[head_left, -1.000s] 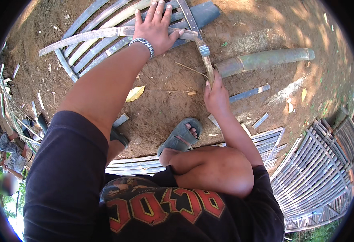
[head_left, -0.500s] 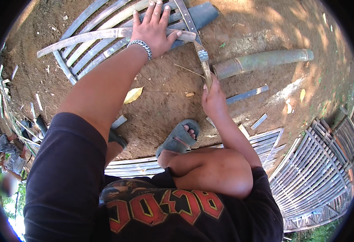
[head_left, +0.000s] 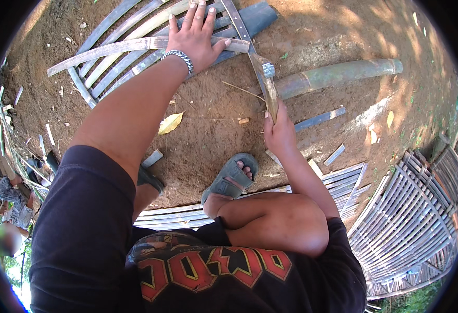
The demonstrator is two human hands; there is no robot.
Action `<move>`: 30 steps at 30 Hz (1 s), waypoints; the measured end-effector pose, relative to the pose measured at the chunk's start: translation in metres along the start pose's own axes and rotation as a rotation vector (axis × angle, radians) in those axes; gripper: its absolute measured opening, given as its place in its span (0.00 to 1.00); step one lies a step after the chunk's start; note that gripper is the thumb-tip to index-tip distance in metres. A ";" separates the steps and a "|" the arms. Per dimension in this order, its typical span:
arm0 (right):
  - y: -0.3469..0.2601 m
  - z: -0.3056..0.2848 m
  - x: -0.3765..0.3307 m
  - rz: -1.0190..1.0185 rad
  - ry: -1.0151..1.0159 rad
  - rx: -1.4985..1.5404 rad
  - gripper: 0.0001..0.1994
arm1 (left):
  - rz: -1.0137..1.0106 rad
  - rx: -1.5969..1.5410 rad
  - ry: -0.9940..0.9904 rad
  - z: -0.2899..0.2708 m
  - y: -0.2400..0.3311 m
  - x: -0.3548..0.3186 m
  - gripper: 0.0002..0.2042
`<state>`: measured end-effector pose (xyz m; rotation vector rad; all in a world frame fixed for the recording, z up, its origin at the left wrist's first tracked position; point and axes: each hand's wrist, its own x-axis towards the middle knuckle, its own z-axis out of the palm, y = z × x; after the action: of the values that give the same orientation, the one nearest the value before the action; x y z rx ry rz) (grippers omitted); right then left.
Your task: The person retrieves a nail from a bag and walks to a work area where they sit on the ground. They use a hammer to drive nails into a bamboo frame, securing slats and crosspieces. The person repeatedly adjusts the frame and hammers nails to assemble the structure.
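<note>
My left hand (head_left: pixel 193 41) lies flat with fingers spread on a pale bamboo slat (head_left: pixel 109 50) that crosses a panel of curved bamboo slats (head_left: pixel 115 32) at the far left. The fingertips reach over the slats beyond it. In my right hand (head_left: pixel 280 133) is a hammer (head_left: pixel 270 94), gripped by its wooden handle. Its metal head is up, close to the end of the crossing slat. Behind the hammer runs a dark strip dotted with small marks (head_left: pixel 237 22), lying across the panel's right side. Whether the hammer touches the strip I cannot tell.
A thick bamboo length (head_left: pixel 343 74) lies right of the hammer, with a dark bamboo strip (head_left: pixel 320 119) nearer me. Slatted bamboo (head_left: pixel 179 215) lies by my sandalled feet. A large woven bamboo panel (head_left: pixel 403 219) is at the right. Another person (head_left: pixel 17 208) is at the far left.
The hammer and my right hand have shifted slightly right, and the hammer's head has turned a little. My left hand stays flat on the slat.
</note>
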<state>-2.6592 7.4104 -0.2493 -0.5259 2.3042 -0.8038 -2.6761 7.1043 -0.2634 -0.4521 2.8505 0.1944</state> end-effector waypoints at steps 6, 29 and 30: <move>-0.012 0.000 0.011 -0.043 0.032 -0.030 0.26 | 0.011 -0.026 -0.017 -0.002 -0.004 -0.002 0.42; -0.032 -0.002 0.019 -0.009 -0.011 -0.099 0.26 | 0.027 -0.031 0.008 0.003 -0.008 -0.002 0.43; -0.035 -0.004 0.020 0.005 -0.022 -0.101 0.26 | 0.027 -0.032 0.008 0.003 -0.008 -0.002 0.43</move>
<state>-2.6707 7.3750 -0.2325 -0.5705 2.3336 -0.6790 -2.6712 7.0975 -0.2668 -0.4218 2.8662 0.2433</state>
